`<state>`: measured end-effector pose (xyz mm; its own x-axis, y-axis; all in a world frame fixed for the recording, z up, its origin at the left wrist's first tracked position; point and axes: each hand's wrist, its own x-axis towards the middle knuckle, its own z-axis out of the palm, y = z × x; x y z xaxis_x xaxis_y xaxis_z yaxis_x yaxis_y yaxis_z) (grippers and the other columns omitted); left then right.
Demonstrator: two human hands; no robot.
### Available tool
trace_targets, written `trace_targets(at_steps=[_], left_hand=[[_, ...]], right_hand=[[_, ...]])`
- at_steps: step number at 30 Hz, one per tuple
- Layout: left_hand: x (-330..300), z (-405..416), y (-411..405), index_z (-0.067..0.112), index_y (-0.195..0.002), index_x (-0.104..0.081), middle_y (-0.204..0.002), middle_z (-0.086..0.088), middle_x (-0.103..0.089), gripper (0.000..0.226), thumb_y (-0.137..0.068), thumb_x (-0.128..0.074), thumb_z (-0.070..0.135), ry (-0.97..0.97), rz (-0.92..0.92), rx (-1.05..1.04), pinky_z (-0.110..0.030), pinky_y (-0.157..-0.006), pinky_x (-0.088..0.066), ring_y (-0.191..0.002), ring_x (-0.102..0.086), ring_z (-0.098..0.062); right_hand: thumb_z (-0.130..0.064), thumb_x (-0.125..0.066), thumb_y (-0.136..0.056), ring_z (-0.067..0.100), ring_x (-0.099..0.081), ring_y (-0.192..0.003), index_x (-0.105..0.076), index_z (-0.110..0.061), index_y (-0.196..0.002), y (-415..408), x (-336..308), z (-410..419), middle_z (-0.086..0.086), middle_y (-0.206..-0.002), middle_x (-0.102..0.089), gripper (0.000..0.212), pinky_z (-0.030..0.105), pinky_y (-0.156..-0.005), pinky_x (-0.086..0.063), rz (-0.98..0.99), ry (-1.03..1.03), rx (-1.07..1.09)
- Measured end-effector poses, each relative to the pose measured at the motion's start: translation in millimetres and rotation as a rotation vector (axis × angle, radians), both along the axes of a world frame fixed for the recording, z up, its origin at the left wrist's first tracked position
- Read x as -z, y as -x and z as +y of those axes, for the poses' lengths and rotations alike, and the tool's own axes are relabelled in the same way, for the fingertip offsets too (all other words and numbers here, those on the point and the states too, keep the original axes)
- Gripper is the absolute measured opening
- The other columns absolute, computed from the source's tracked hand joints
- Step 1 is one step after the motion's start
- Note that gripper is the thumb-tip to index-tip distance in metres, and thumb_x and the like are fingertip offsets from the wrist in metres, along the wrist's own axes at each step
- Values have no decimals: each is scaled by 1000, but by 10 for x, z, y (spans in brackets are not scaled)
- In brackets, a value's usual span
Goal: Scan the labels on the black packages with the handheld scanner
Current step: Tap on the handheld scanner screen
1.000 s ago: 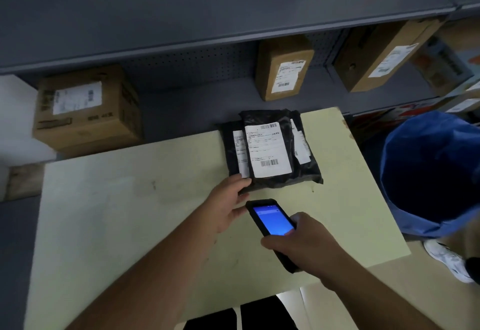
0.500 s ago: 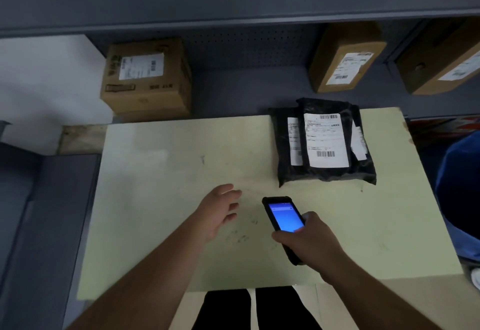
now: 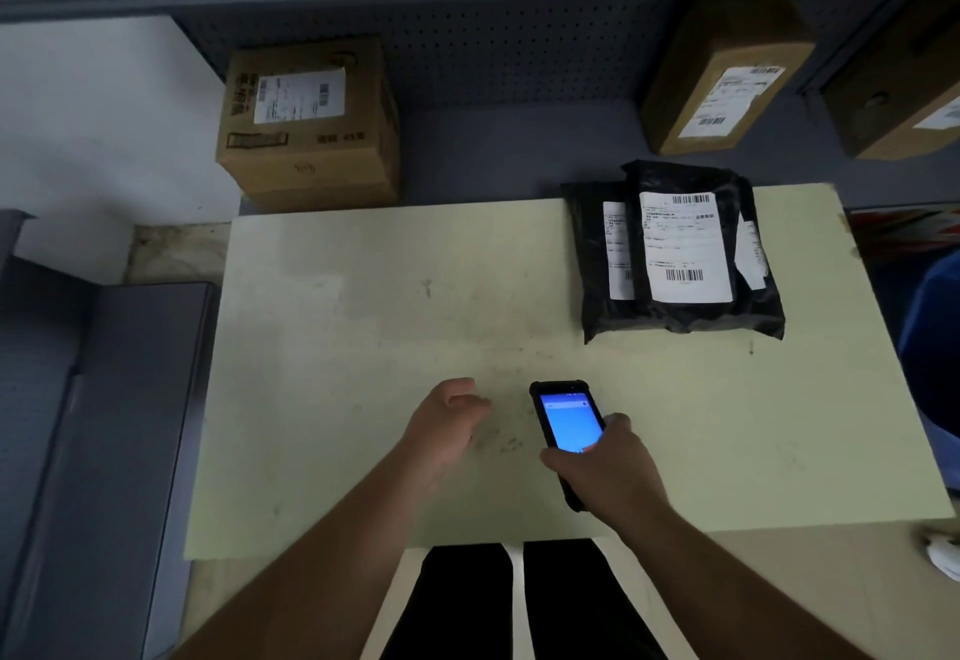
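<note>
A stack of black packages (image 3: 675, 316) with white barcode labels lies at the far right of the pale green table (image 3: 337, 347). The top package shows its full label (image 3: 683, 246); the labels beneath are partly covered. My right hand (image 3: 610, 472) grips the black handheld scanner (image 3: 566, 423), its blue screen facing up, near the table's front middle. My left hand (image 3: 447, 423) hovers just left of the scanner, fingers loosely apart, holding nothing. Both hands are well short of the packages.
A cardboard box (image 3: 309, 124) with a label sits on the grey shelf behind the table's left. Two more labelled boxes (image 3: 727, 72) lean on the shelf at the right. A blue bin (image 3: 935, 347) stands past the table's right edge.
My left hand has drawn back from the packages' near edge toward the table's front. The view has swung left, so the packages now sit further right.
</note>
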<state>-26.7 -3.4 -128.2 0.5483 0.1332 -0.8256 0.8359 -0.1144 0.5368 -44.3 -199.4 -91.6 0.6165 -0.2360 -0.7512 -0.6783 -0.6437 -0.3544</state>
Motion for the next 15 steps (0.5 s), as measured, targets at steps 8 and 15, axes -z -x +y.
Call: trace_targets(at_steps=[8, 15], left_hand=[[56, -6, 244, 23, -137, -60, -127, -1, -70, 49, -90, -71, 22, -21, 20, -14, -43, -104, -55, -112, -67, -19], [-24, 44, 316, 28, -133, -62, -125, 1, -70, 63, -71, -68, 34, 7, 32, -29, -35, -95, -55, -106, -67, -12]], right_hand=[[-38, -81, -78, 31, -70, -97, -47, -12, -124, 248, 279, 195, 4, -113, -59, 63, 46, -81, -63, -36, 75, 33], [-40, -80, -82, 33, -63, -118, -44, -13, -137, 360, 464, 242, 8, -131, -60, 70, 48, -99, -56, -46, 161, -5]])
